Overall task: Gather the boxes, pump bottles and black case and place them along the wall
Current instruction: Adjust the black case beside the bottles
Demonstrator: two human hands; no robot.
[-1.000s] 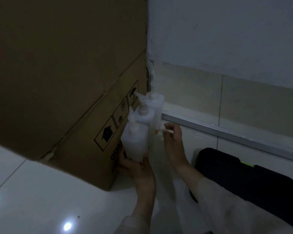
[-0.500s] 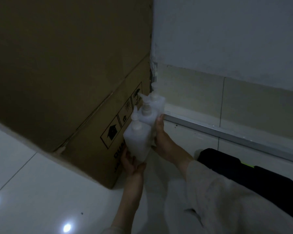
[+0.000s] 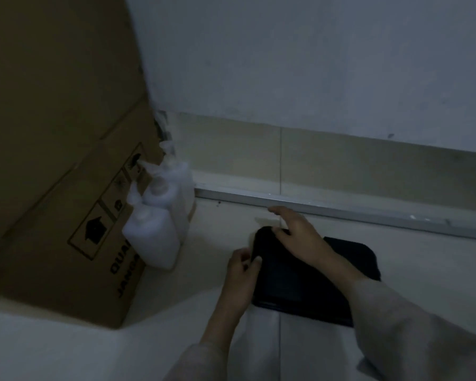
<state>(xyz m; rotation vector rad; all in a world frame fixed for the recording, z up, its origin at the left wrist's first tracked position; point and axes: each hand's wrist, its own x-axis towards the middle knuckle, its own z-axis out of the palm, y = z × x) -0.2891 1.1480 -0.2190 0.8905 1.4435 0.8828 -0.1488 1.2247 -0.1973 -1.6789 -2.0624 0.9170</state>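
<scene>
Risk, bottles: white translucent plastic pump bottles [image 3: 160, 215] standing clustered in the corner, touching the large brown printed cardboard box [image 3: 66, 171]; likely to topple if the case slides into them.
Risk, grip: flat black rectangular case [image 3: 300, 281] held only at its near-left corner and far-left edge; liable to slip or pivot when pushed, given the glossy pale tiled floor [image 3: 423, 259].
Risk, placement: case near but apart from the metal strip [image 3: 341, 211] at the foot of the grey wall [image 3: 313, 64]; may end crooked if one hand pushes ahead of the other.
Risk, lighting: dim and blurred; case edges hard to judge.
Left hand [image 3: 242, 273]: reaching forward from a pale sleeve, fingers curled narrowly around the case's left corner, thumb on top; appears to be gripping it.
Right hand [image 3: 300, 235]: crossing over the case top, palm down, fingers spread moderately wide; index finger extended toward the strip, others pressing on the far-left edge. Resting on the case, not wrapped around it.
Task progress: box and bottles at the wall; case not yet there.
</scene>
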